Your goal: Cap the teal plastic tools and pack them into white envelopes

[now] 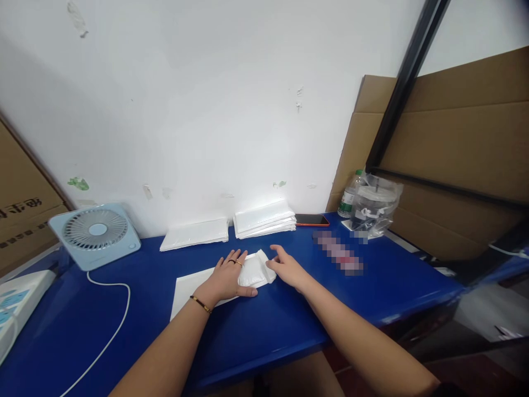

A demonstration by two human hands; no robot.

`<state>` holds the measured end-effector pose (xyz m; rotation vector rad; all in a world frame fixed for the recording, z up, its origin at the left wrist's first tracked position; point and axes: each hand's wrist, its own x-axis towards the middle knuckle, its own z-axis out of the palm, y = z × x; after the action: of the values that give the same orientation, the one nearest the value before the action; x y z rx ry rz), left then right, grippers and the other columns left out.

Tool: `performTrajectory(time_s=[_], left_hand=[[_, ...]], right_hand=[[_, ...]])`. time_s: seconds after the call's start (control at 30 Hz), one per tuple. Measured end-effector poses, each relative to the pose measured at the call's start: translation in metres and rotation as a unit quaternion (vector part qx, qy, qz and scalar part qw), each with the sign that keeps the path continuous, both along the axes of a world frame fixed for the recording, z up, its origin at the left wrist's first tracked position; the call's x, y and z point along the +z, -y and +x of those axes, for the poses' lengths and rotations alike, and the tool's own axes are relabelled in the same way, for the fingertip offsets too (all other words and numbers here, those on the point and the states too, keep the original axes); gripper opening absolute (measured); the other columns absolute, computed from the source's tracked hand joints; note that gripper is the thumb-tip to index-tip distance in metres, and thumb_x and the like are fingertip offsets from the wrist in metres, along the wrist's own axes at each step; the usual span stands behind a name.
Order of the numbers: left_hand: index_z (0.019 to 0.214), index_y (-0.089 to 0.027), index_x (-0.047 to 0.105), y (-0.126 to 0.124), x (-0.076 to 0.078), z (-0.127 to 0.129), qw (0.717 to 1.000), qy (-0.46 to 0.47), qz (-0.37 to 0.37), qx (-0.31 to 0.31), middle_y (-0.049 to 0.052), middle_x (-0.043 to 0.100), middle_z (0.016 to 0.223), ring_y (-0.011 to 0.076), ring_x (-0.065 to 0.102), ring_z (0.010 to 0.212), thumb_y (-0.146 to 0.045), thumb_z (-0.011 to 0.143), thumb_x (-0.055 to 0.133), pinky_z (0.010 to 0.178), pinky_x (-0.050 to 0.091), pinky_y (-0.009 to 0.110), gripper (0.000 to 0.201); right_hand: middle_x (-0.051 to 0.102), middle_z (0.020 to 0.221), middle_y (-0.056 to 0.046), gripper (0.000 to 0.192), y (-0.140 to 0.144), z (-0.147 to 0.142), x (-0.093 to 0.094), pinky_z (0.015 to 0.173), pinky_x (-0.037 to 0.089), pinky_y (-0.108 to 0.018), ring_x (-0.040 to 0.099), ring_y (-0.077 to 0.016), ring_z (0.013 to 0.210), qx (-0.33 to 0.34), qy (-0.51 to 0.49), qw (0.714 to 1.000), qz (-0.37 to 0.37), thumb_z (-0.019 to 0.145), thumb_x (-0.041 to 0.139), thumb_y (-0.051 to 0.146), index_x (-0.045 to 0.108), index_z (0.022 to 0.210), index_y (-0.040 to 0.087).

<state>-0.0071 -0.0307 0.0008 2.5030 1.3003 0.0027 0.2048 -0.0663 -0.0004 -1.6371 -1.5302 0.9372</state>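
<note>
A long white envelope-like packet [250, 271] lies slantwise on the blue table, its right end folded up into a raised flap. My left hand [225, 278] rests palm down across its middle, open, with fingers spread and thumb stretched to the right along the near edge. At the raised right end is my right hand [287, 268], thumb lifted apart from the other fingers, which touch the flap's edge. Its remaining fingers are partly hidden beneath the hand. What is inside the packet, if anything, cannot be made out.
Behind the packet lie a flat white packet [194, 234] and a stack of white packets [264, 218]. An orange-edged phone [313, 220] is beside them. A blue fan [97, 231] and power strip [25, 295] stand left; a bottle [346, 201] and bagged cup [374, 207] right.
</note>
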Motion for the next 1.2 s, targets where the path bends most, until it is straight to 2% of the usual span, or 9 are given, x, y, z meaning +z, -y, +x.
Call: performTrajectory(time_s=[0.17,0.3,0.43,0.63,0.73,0.83,1.0,1.1,1.2], left_hand=[[0.146,-0.018,0.010,-0.001,-0.003,0.000,1.000,0.008,0.006,0.002,0.015,0.010,0.152,0.0331,0.003,0.139,-0.078,0.056,0.055,0.110,0.008,0.052,0.117],[0.146,-0.019,0.010,-0.003,-0.006,-0.002,1.000,0.023,0.014,-0.001,0.016,0.010,0.152,0.0335,0.004,0.139,-0.076,0.057,0.056,0.110,0.009,0.052,0.116],[0.145,-0.020,0.013,0.006,0.003,0.001,0.998,0.031,0.048,-0.008,0.015,0.008,0.152,0.0325,0.003,0.140,-0.066,0.059,0.064,0.110,0.010,0.053,0.110],[0.144,-0.013,0.016,0.037,0.017,0.019,0.998,-0.019,0.011,-0.053,0.017,0.010,0.151,0.0298,0.006,0.140,-0.050,0.078,0.054,0.110,0.012,0.052,0.085],[0.144,-0.010,0.016,0.040,0.015,0.021,0.998,-0.021,0.014,-0.050,0.018,0.010,0.151,0.0315,0.005,0.139,-0.048,0.078,0.054,0.109,0.014,0.053,0.085],[0.141,-0.007,0.023,0.036,0.012,0.018,0.997,0.005,0.048,-0.052,0.019,0.023,0.148,0.0291,0.019,0.137,-0.038,0.078,0.052,0.109,0.023,0.047,0.075],[0.142,-0.012,0.022,0.032,0.012,0.017,0.991,0.019,0.119,-0.062,0.015,0.035,0.143,0.0246,0.040,0.127,-0.009,0.068,0.047,0.100,0.038,0.037,0.078],[0.141,-0.014,0.024,0.032,0.013,0.021,0.988,0.005,0.138,-0.072,0.014,0.030,0.146,0.0254,0.038,0.129,-0.004,0.065,0.047,0.100,0.038,0.037,0.080],[0.129,-0.012,0.043,0.029,0.014,0.022,0.991,0.023,0.126,-0.042,0.016,0.034,0.144,0.0274,0.048,0.120,-0.007,0.067,0.047,0.096,0.041,0.037,0.063]], right_hand=[[0.061,0.097,-0.004,0.056,0.005,-0.018,-0.006,0.078,0.047,-0.030,0.059,-0.0173,0.087,0.057,-0.115,0.990,0.051,0.073,0.051,0.021,0.042,0.128,0.020],[0.058,0.104,-0.006,0.049,0.013,-0.020,-0.007,0.081,0.047,-0.030,0.057,-0.0183,0.092,0.115,0.006,0.979,0.166,0.065,0.059,0.018,0.056,0.114,0.019],[0.059,0.092,-0.004,0.055,0.015,-0.012,-0.010,0.068,0.048,-0.030,0.057,-0.0157,0.073,0.052,0.078,0.981,0.170,0.063,0.065,0.022,0.052,0.117,0.019],[0.058,0.072,0.001,0.039,0.009,-0.018,-0.015,0.059,0.046,-0.025,0.053,-0.0108,0.056,0.006,0.072,0.984,0.164,0.067,0.055,0.012,0.057,0.105,0.017],[0.060,0.071,0.001,0.035,0.013,-0.026,-0.014,0.064,0.046,-0.026,0.055,-0.0127,0.061,0.069,0.104,0.967,0.223,0.069,0.056,0.012,0.061,0.103,0.019],[0.063,0.085,-0.003,0.040,0.018,-0.026,-0.009,0.075,0.047,-0.031,0.057,-0.0179,0.080,0.126,0.129,0.947,0.266,0.065,0.064,0.016,0.062,0.104,0.021],[0.059,0.103,-0.006,0.043,0.021,-0.016,-0.004,0.086,0.045,-0.033,0.055,-0.0212,0.097,0.231,0.116,0.930,0.261,0.063,0.070,0.019,0.063,0.106,0.022],[0.057,0.110,-0.006,0.048,0.020,-0.015,-0.005,0.090,0.044,-0.033,0.054,-0.0214,0.102,0.250,0.101,0.926,0.262,0.063,0.068,0.015,0.061,0.111,0.022],[0.058,0.106,-0.005,0.050,0.018,-0.015,-0.006,0.086,0.045,-0.032,0.056,-0.0201,0.096,0.237,0.097,0.930,0.263,0.064,0.064,0.012,0.058,0.112,0.022]])
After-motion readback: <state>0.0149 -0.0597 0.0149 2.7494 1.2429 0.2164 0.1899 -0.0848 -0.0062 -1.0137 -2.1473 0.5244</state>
